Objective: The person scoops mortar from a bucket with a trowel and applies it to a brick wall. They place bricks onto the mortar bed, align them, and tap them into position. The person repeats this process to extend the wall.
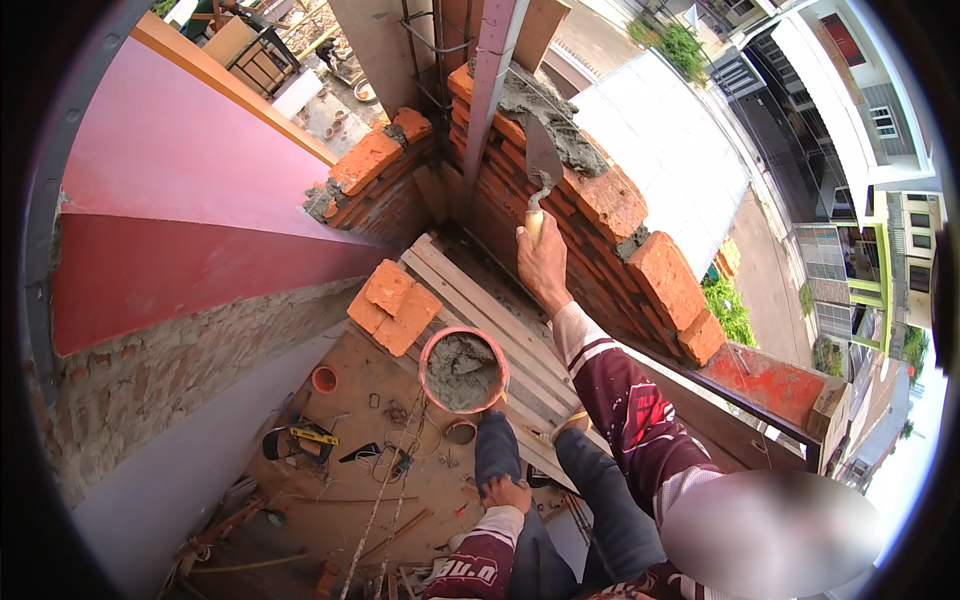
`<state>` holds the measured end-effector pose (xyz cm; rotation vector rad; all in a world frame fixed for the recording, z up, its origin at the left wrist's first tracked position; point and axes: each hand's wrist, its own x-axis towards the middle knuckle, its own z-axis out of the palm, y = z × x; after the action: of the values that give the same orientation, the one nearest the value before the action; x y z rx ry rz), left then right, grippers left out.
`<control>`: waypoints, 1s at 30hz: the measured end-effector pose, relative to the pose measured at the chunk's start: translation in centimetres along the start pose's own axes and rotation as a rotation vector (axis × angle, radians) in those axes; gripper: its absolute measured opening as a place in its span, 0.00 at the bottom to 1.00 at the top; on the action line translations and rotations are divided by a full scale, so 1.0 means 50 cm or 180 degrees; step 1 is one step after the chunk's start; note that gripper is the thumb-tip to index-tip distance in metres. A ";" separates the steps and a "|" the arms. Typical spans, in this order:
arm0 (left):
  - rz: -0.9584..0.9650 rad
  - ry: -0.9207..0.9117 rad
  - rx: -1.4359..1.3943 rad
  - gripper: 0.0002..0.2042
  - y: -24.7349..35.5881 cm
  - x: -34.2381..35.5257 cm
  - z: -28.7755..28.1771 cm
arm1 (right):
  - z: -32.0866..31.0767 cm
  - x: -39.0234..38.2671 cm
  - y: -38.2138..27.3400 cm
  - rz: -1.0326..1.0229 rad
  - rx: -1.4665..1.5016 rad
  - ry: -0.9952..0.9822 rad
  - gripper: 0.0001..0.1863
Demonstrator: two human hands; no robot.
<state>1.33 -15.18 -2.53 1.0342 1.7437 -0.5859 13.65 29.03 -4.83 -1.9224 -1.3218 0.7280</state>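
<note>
My right hand point(543, 268) grips the wooden handle of a trowel point(543, 155). Its blade points away from me against the top of the brick wall point(605, 195), and a lump of mortar clings near its neck. Beyond the blade, a thick bed of wet mortar point(550, 115) covers the far end of that wall. My left hand point(507, 494) lies on my leg, fingers spread over the trouser cloth, holding nothing. Between my arms and the wall corner stands a round bucket point(425, 372) of grey mortar. Beside it, orange bricks point(395, 308) are piled on the planks.
Wooden planks point(510, 395) form the platform under my feet, high above a floor with a spirit level point(314, 435), ropes and a small red pot point(325, 379). A pinkish post point(492, 90) rises at the corner. A pink-and-red wall point(180, 260) runs along the left.
</note>
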 end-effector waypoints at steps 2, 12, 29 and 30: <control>-0.0017 -0.0065 0.0023 0.25 -0.001 0.004 -0.005 | -0.031 -0.043 0.027 0.0431 0.0182 -0.0036 0.22; -0.0246 -0.0444 -0.0296 0.27 -0.002 0.010 0.002 | -0.146 -0.326 0.115 0.0272 -0.0847 -0.2025 0.22; -0.0109 -0.0007 -0.0667 0.23 0.000 -0.016 0.073 | 0.233 -0.466 0.201 -0.2236 -0.3650 -0.3397 0.13; -0.0100 0.0022 -0.0690 0.23 -0.001 -0.015 0.075 | 0.240 -0.487 0.212 -0.2536 -0.3838 -0.3437 0.13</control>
<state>3.28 -18.36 -3.30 0.8595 1.7882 -0.4026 2.51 6.06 -18.92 -1.3180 -3.5092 0.5423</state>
